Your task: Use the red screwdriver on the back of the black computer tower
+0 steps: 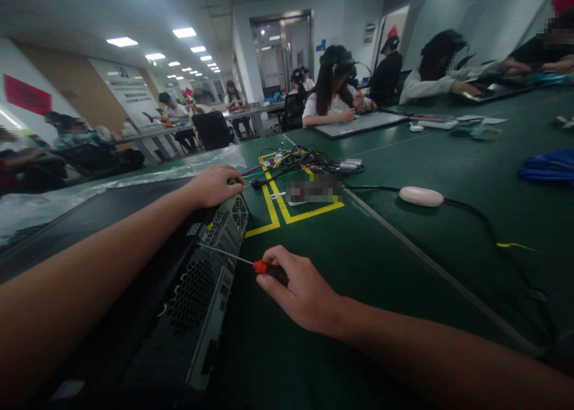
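A black desktop computer case point(134, 266) lies on its side on the green table point(368, 266), its perforated metal rear panel point(201, 284) facing right. My left hand point(215, 186) rests closed over the far top corner of the case. A screwdriver with a red and black handle point(269, 269) is gripped in my right hand point(300, 290). Its thin shaft points left and its tip touches the rear panel near the upper edge.
Yellow tape lines point(278, 210) mark the table beyond the case. A tangle of cables point(300, 159) lies behind them. A white oval device point(420, 196) with a black cord sits to the right. Clear plastic sheeting point(134, 174) lies at left. Several people work at other tables.
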### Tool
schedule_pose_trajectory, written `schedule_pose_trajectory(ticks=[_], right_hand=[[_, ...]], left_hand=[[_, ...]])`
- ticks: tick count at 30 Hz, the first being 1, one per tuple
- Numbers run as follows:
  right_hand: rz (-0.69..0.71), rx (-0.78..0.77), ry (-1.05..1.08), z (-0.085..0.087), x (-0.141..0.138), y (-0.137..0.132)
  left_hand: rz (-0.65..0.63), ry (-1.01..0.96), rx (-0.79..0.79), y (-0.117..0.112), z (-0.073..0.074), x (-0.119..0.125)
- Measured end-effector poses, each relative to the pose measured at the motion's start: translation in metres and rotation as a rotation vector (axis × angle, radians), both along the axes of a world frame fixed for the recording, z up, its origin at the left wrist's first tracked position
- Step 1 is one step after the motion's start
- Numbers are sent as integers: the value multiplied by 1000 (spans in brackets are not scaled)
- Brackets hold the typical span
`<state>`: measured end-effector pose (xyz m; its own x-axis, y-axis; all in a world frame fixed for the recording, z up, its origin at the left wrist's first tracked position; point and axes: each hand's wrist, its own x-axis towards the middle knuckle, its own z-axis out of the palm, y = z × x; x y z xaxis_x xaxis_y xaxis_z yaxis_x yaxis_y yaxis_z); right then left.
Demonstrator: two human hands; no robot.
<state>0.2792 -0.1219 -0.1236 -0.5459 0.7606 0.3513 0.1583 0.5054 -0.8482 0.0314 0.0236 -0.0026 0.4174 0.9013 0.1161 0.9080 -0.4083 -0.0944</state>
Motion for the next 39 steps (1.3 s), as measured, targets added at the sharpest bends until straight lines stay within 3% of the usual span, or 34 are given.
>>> schedule_pose_trajectory(ticks=[11,39], right_hand=[[7,84,13,-3,-2,1],[3,6,-5,-2,-1,1]], left_hand=[[-2,-4,-11,0,0,0],[14,18,5,1,-1,0]])
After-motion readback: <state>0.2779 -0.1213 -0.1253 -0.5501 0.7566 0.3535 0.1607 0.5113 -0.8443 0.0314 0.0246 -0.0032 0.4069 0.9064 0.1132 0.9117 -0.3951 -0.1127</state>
